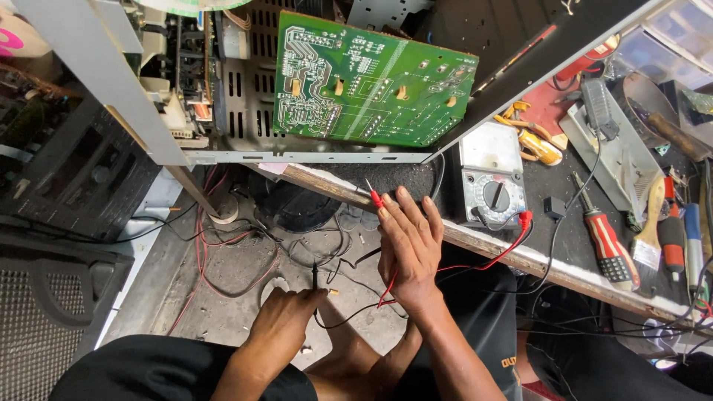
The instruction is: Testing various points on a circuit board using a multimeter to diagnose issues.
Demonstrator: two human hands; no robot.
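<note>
Red probe [373,196]: I see it pinched at the fingertips of my right hand [411,249], its metal tip pointing up and to the left toward the lower edge of the green circuit board [371,80]. Its long axis runs on a slant, from the fingers up-left; the tip stands just below the metal chassis rail [297,157], apart from the board as far as I can tell.

Black probe [315,275]: upright, tip upward, gripped in my left hand [286,318], well below the board and near the floor.

Which hand is nearer: the right one, clearly; the board lies up and slightly left of it, the left hand sits lower and further off.

Right hand: fingers stretched long and close together, lying over the edge of the counter [520,256], thumb and forefinger nipping the red probe. Its red lead [490,261] runs under the wrist and off to the right.

Left hand: curled into a loose fist round the black probe's shaft, the black lead [349,315] trailing from it.

Analog multimeter [492,177]: on the counter just right of my right hand, dial facing up, the red plug seated at its lower right corner.

Further out: a red-handled screwdriver [607,241] and a paintbrush [648,226] lie on the counter to the right; tangled wires [223,245] cover the floor at left.
</note>
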